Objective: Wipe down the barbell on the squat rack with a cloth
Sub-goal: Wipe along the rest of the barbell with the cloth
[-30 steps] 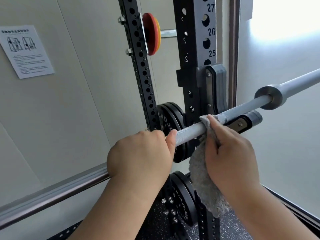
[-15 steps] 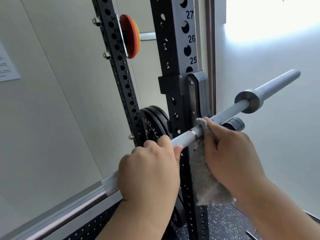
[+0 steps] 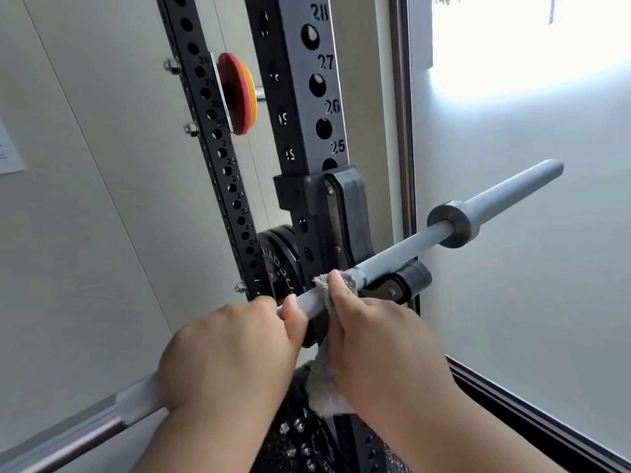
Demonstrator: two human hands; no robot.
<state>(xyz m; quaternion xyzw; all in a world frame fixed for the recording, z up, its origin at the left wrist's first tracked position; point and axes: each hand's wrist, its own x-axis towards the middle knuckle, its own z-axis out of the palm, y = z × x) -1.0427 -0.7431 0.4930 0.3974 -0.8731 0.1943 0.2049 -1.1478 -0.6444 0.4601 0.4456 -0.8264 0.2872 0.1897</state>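
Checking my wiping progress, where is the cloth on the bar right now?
In the head view, the cloth is wrapped over the barbell just left of the rack's hook, held by the right hand, its tail hanging below the bar.

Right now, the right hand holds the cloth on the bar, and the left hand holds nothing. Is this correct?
Not quite: the left hand is not idle, it grips the bar just beside the cloth. The rest stands: the right hand holds the cloth on the bar. The head view shows it.
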